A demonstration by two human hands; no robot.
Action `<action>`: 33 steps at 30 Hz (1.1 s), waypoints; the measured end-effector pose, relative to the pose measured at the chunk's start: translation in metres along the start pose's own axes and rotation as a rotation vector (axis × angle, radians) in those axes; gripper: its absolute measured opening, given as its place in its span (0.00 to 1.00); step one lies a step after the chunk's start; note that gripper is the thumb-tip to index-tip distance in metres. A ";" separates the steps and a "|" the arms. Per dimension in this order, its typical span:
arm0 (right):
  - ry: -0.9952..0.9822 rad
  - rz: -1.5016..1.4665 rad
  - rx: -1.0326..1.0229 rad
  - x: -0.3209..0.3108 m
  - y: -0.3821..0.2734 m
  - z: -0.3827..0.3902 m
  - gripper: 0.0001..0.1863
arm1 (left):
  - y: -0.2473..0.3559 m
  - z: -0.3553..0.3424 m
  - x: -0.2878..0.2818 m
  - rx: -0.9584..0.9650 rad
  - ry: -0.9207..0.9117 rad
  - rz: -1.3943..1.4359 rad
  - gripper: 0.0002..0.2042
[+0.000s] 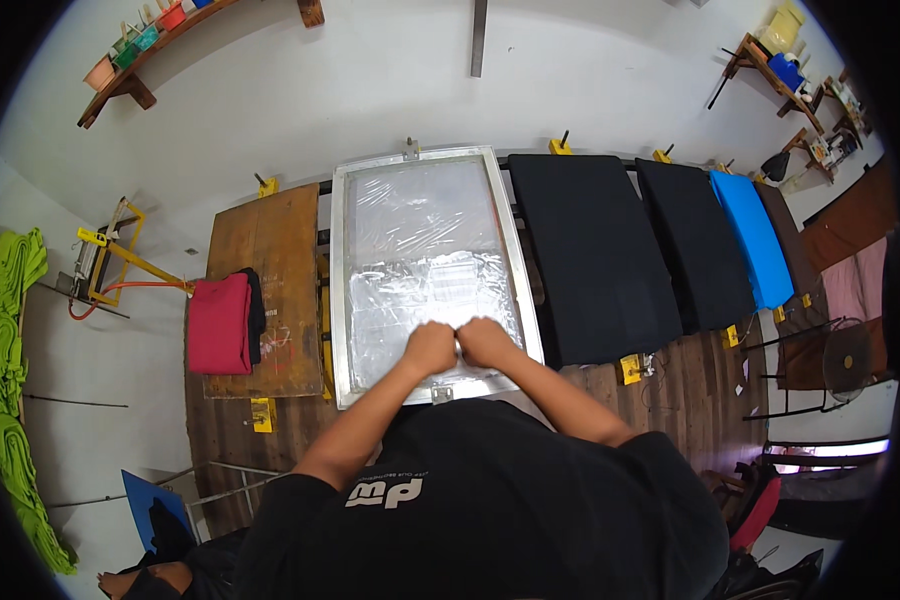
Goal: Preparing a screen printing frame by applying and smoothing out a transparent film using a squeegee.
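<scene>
In front of me lies a silver-framed printing screen with pale mesh. Shiny, wrinkled clear film covers much of the mesh and catches the light. Over the near half of the screen, my left hand and my right hand are closed into fists, almost knuckle to knuckle. A small pale, rounded edge shows between them; I cannot make out what it belongs to. Metal clamps hold the frame at its far and near ends.
Left of the screen, a folded red garment rests on a wooden board. To the right stand black-covered boards and a blue-covered one. Green cloths hang far left. A shelf with pots is on the wall.
</scene>
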State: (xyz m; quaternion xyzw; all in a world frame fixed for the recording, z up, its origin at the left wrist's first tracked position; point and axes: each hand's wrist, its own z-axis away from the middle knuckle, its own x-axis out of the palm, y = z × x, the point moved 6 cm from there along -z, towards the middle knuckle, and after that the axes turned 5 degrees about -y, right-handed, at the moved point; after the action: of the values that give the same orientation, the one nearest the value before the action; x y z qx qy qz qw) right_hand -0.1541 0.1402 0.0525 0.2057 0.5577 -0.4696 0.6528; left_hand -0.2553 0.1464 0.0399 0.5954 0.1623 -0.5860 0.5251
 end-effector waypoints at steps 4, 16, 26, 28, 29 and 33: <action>-0.130 -0.057 0.014 0.003 -0.024 0.031 0.09 | 0.011 0.032 0.017 -0.069 -0.124 0.026 0.10; 0.323 -0.022 -0.038 0.001 0.002 -0.010 0.06 | -0.008 -0.001 0.003 -0.014 0.395 0.022 0.08; -0.145 -0.066 0.028 -0.019 -0.002 0.004 0.13 | 0.006 0.010 -0.014 -0.141 -0.130 -0.019 0.14; 0.082 -0.040 0.050 -0.031 0.016 -0.015 0.11 | 0.001 -0.015 -0.034 -0.109 0.045 -0.042 0.11; 0.140 -0.024 0.021 -0.028 0.023 -0.029 0.11 | -0.007 -0.025 -0.038 -0.088 0.091 -0.081 0.10; 0.067 0.036 0.014 -0.025 0.012 -0.030 0.07 | -0.011 -0.029 -0.035 -0.093 -0.001 -0.122 0.10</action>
State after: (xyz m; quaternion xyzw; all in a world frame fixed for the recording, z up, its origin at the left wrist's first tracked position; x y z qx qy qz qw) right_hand -0.1583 0.1791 0.0633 0.2360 0.5719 -0.4544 0.6409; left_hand -0.2585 0.1888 0.0582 0.5591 0.2250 -0.6092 0.5155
